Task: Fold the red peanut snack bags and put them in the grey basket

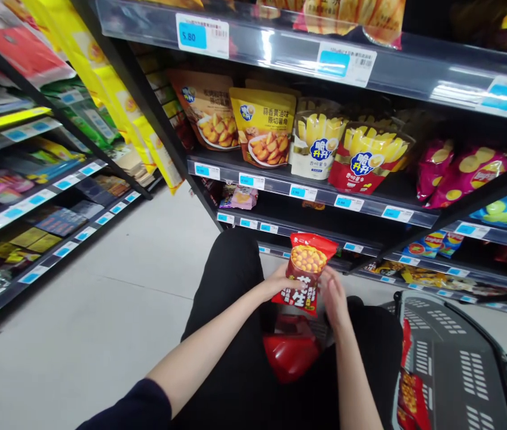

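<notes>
While the person crouches at the shelving, both hands hold one glossy red snack pouch point(306, 272) upright above the black-clad knees. Left hand point(281, 280) grips the pouch's left edge, fingers curled behind it; right hand point(334, 297) presses flat against the right edge, fingers extended. Pouch is soft crinkled film, roughly rectangular, printed with a round picture of small golden balls and large characters below.

Under the pouch, between the knees, sits a shiny red rounded object point(289, 353); cannot tell what it is.

Grey plastic basket point(454, 364) at lower right, rigid, perforated with slotted vents, rim touching the right knee. Its inner left wall shows more red pouches point(409, 391) of the same print, standing on edge.

Black metal shelf point(320, 194) directly ahead, front lip carrying blue-and-white price tags. On it: two yellow pouches point(263, 126), two fry-box-shaped packs point(347, 149), pink bags point(463, 170) further right. Lower shelves sit close behind the pouch.

Floor point(114, 286) is smooth pale tile, open aisle to the left between the two shelf rows; room on the right is bounded by the basket.
</notes>
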Demonstrator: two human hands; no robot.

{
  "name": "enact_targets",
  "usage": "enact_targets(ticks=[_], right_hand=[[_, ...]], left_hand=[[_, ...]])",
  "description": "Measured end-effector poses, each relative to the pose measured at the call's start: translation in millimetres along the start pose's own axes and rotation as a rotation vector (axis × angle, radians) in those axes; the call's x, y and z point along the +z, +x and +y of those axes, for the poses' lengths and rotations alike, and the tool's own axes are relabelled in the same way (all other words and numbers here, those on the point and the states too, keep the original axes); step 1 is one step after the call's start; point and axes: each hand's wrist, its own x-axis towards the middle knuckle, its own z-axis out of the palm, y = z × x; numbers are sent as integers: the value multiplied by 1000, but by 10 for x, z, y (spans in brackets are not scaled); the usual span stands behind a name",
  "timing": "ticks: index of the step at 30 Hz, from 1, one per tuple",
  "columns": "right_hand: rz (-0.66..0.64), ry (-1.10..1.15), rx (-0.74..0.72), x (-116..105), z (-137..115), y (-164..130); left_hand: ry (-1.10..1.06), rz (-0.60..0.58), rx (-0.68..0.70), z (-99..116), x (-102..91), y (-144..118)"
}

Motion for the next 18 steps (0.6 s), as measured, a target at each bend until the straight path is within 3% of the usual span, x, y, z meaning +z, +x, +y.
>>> enact_targets(ticks=[3,8,13,18], right_hand=[[-69,95,118,115,266,-153],[-92,109,165,134,333,-137],[-117,-59,69,11,278,-92],[-62,-468,-140,47,169,-175]], left_hand=[[-16,107,30,5,9,20],[-31,153,41,-1,27,31],[-6,168,53,-38,2,55],[38,207,95,-99,15,60]])
